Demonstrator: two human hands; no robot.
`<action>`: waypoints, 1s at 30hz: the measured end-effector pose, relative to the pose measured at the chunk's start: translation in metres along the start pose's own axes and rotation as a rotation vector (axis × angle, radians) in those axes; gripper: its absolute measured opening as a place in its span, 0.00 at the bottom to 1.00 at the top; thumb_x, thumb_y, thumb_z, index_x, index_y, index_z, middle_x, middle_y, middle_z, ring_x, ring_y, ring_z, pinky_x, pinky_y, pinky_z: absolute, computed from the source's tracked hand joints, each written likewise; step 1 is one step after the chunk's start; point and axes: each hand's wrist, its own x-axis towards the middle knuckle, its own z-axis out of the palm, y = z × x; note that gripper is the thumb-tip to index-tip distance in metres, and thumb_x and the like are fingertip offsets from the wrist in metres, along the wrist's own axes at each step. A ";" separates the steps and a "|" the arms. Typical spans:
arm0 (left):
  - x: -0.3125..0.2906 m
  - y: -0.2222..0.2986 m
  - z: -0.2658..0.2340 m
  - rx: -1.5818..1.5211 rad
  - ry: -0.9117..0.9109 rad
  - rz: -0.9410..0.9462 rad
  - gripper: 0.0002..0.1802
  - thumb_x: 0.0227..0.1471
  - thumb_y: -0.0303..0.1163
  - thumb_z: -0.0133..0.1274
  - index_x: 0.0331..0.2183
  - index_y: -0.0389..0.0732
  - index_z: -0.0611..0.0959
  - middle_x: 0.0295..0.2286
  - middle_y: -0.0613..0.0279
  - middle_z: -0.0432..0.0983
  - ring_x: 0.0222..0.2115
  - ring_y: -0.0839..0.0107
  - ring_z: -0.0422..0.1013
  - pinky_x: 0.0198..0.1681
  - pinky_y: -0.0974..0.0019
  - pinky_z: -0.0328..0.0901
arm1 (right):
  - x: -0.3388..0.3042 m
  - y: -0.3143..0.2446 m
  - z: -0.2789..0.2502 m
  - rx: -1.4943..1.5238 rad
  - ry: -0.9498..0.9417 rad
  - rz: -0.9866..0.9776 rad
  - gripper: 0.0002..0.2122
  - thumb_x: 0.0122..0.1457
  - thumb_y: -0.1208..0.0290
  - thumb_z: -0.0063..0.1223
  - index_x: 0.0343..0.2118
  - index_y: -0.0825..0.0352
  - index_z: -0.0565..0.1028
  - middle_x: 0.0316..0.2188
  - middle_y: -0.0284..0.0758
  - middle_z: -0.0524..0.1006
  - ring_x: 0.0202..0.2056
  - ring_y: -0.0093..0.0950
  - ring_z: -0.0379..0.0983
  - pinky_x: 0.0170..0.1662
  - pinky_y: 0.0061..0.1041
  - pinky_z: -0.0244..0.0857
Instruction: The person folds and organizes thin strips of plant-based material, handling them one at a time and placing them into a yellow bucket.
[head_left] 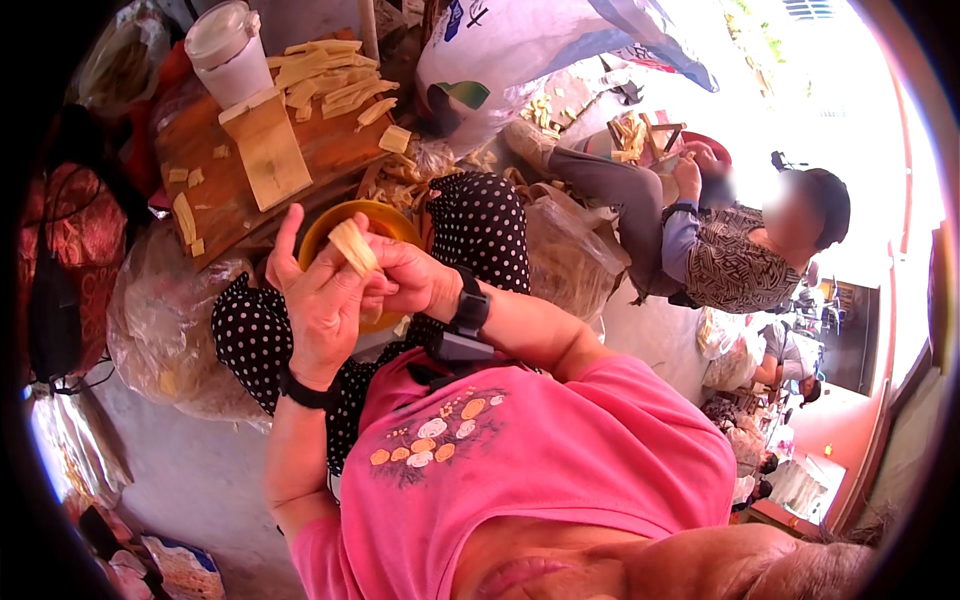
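Note:
My left hand [322,305] and my right hand [412,272] meet over my lap, with a pale yellow fibrous strip [353,248] pinched between their fingers. One finger of the left hand sticks up away from the strip. Behind and below the hands is a yellow bowl [402,222], partly hidden by them. Just beyond, a brown wooden board [335,148] carries a pile of similar strips [335,78], a few loose bits and a light wooden slat [268,160] lying at an angle. My right wrist bears a black watch-like band.
A white lidded container [228,55] stands at the board's far left. Clear plastic bags [165,320] lie on the left, and a large white sack [500,70] stands ahead. To the right a seated person [735,245] handles strips. More people sit further off.

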 end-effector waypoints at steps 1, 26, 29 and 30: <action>0.003 -0.002 0.001 0.010 0.041 -0.031 0.13 0.49 0.25 0.50 0.39 0.42 0.81 0.42 0.64 0.76 0.55 0.54 0.55 0.56 0.57 0.47 | 0.003 -0.003 0.012 -0.107 0.181 -0.096 0.05 0.61 0.68 0.45 0.34 0.62 0.72 0.17 0.23 0.65 0.15 0.14 0.56 0.22 0.12 0.51; 0.008 -0.021 0.030 -0.537 -0.120 -0.459 0.07 0.42 0.14 0.50 0.29 0.33 0.77 0.25 0.63 0.73 0.25 0.74 0.69 0.29 0.74 0.63 | -0.021 -0.057 0.010 -1.664 0.394 -0.201 0.06 0.53 0.72 0.53 0.27 0.70 0.73 0.22 0.38 0.76 0.25 0.29 0.73 0.30 0.26 0.65; 0.004 -0.029 0.030 -0.868 -0.037 -0.719 0.06 0.44 0.14 0.51 0.27 0.34 0.76 0.24 0.67 0.72 0.25 0.80 0.68 0.31 0.77 0.63 | -0.018 -0.055 0.008 -1.695 0.384 -0.194 0.08 0.57 0.69 0.49 0.28 0.70 0.73 0.21 0.37 0.74 0.24 0.27 0.71 0.30 0.26 0.64; 0.003 -0.032 0.028 -0.887 0.016 -0.720 0.06 0.44 0.14 0.51 0.26 0.35 0.75 0.25 0.67 0.72 0.26 0.80 0.68 0.32 0.78 0.63 | -0.018 -0.055 0.007 -1.651 0.379 -0.186 0.10 0.58 0.68 0.48 0.28 0.70 0.73 0.20 0.35 0.73 0.24 0.24 0.68 0.29 0.24 0.63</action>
